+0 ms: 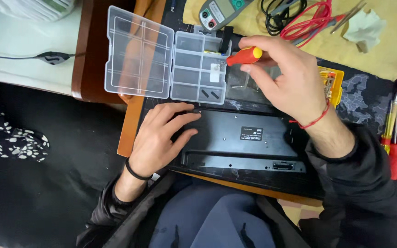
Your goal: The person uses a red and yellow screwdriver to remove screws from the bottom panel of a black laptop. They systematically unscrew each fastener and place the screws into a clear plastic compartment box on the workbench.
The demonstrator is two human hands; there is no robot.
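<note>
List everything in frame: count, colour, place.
black device: 1, black, underside up on desk centre
organiser box: 1, clear, lid open, behind the device
screwdriver: 1, red and yellow handle, in right hand over the box
multimeter: 1, grey, top centre on yellow cloth
test leads: 1 bundle, red and black, top right
bit set: 1, yellow case, right of the hand
spare screwdrivers: count unclear, red and yellow, right edge
left hand: flat on the device's left end, black wristband
right hand: grip on screwdriver, red wrist string
</note>
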